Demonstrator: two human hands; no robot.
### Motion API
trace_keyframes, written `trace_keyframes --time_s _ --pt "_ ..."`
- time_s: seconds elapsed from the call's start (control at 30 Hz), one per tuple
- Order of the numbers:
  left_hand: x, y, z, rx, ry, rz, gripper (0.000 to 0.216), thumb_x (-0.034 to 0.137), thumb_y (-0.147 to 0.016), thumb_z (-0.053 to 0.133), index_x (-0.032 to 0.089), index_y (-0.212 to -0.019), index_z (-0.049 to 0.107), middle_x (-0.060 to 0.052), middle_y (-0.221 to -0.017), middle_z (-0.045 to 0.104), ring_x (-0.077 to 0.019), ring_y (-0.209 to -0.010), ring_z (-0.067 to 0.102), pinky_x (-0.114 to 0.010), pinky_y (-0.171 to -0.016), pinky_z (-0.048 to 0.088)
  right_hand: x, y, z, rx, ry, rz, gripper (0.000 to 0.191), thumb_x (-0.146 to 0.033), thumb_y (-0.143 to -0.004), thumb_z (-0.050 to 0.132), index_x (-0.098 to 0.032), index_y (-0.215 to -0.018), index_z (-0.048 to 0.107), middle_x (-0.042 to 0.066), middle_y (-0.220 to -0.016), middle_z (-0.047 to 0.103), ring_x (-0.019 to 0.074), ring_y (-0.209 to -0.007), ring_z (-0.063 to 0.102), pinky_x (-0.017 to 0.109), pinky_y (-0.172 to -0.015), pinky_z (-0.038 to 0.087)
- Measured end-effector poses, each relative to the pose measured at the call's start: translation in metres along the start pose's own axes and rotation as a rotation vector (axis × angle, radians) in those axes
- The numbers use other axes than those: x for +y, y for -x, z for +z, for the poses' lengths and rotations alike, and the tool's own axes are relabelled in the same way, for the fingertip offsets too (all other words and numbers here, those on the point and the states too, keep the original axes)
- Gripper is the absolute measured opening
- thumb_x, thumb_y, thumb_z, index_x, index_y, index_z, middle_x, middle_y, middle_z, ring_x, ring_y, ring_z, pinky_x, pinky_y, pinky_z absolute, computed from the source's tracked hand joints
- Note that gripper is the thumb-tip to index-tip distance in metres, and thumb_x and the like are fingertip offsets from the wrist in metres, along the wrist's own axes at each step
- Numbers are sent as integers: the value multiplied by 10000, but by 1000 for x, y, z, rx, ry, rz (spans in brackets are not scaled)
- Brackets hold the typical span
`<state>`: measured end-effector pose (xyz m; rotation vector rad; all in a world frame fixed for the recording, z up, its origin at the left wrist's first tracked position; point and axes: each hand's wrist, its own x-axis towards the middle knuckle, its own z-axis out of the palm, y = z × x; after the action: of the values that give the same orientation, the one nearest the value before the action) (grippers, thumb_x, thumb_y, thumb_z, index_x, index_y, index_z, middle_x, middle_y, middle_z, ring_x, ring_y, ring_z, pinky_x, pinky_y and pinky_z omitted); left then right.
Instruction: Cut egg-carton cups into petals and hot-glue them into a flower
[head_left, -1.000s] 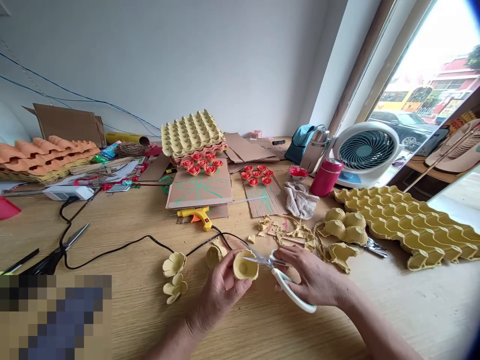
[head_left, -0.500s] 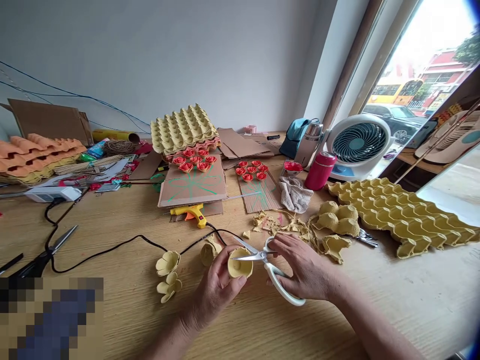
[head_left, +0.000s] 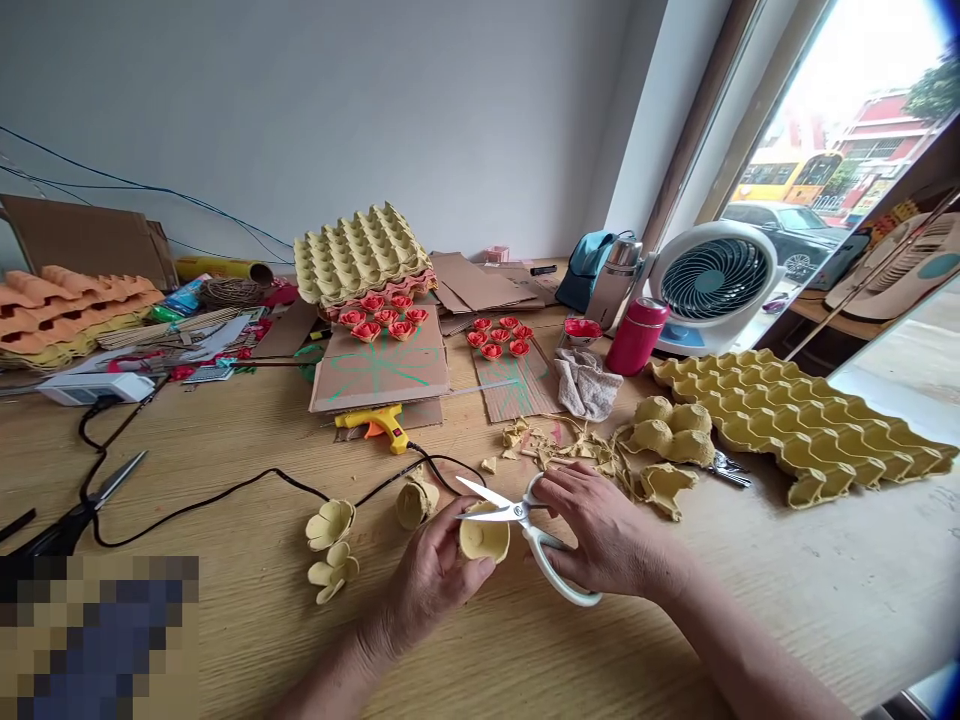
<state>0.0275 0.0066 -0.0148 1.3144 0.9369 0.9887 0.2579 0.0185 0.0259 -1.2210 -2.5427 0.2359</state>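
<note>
Between the thumb and fingers of my left hand (head_left: 435,565) is a yellow egg-carton cup (head_left: 486,540), its hollow facing up. My right hand (head_left: 596,530) grips white-handled scissors (head_left: 559,570) by their loops. The blades are parted and lie over the far rim of the cup, one reaching inside the rim and the other beyond it. Left of my left hand lie two cut petal-shaped cups (head_left: 330,525), one nearer me than the other. Another yellow cup (head_left: 417,500) stands just behind my left hand. Torn carton scraps (head_left: 585,450) are strewn beyond my right hand.
A yellow glue gun (head_left: 382,428) with a black cord rests before cardboard holding red paper flowers (head_left: 386,318). Black scissors (head_left: 97,505) lie left. At right are a yellow egg tray (head_left: 810,425), a red flask (head_left: 637,337) and a fan (head_left: 712,285). Stacked egg trays (head_left: 364,255) stand behind.
The scissors' blades have shifted slightly to the left relative to the cup and opened a little. The cup is still in my left hand. The whole view has moved slightly.
</note>
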Motion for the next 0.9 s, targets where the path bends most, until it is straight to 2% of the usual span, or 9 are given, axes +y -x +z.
trace_keyframes --time_s 0.1,0.2,0.4,0.53,0.63,0.77,0.9 --pt "0 1 -1 3 9 -26 436 221 -698 689 265 -1130 644 -50 -1193 725 -260 -1143 693 -393 -1012 581 2 0 0 -6 -36 -12 138 -316 -851 609 -204 -840 528 41 -808 635 204 -742 557 365 -783 383" --pt "1 3 -4 -4 -16 16 413 220 -699 683 253 -1109 653 -66 -1223 711 -279 -1165 681 -408 -1019 571 3 1 -1 0 -67 -38 122 -283 -842 607 -210 -809 515 20 -766 631 183 -700 542 345 -765 363" --pt "8 4 -3 -74 -46 75 350 201 -745 623 257 -1087 676 -38 -1072 737 -244 -1047 704 -372 -967 584 8 2 -1 -19 -34 -73 163 -276 -865 599 -210 -753 500 -4 -694 602 149 -621 460 313 -702 332" --pt "8 3 -4 -71 -67 54 351 211 -731 641 234 -1080 668 -50 -1031 730 -239 -989 699 -348 -906 598 14 4 3 -46 -26 -69 206 -291 -904 579 -209 -729 509 -7 -659 581 138 -581 407 304 -620 284" --pt "5 1 -7 -37 -48 23 405 240 -734 680 243 -1136 633 -60 -1085 713 -252 -1028 688 -344 -896 597 18 3 6 -32 -49 19 248 -311 -904 595 -209 -696 506 -18 -619 527 131 -566 381 293 -584 265" --pt "-2 0 -10 -33 24 3 430 295 -765 730 250 -1167 585 -66 -1114 667 -235 -987 676 -330 -814 607 26 1 5 18 -127 235 271 -333 -902 606 -201 -686 510 -22 -640 516 120 -579 405 261 -567 287" --pt "-7 0 -10 -46 67 24 479 308 -770 766 231 -1185 539 -78 -1136 643 -221 -993 661 -340 -874 579 36 2 -1 -37 -293 344 305 -403 -927 586 -183 -716 584 -26 -631 522 115 -575 418 245 -538 296"
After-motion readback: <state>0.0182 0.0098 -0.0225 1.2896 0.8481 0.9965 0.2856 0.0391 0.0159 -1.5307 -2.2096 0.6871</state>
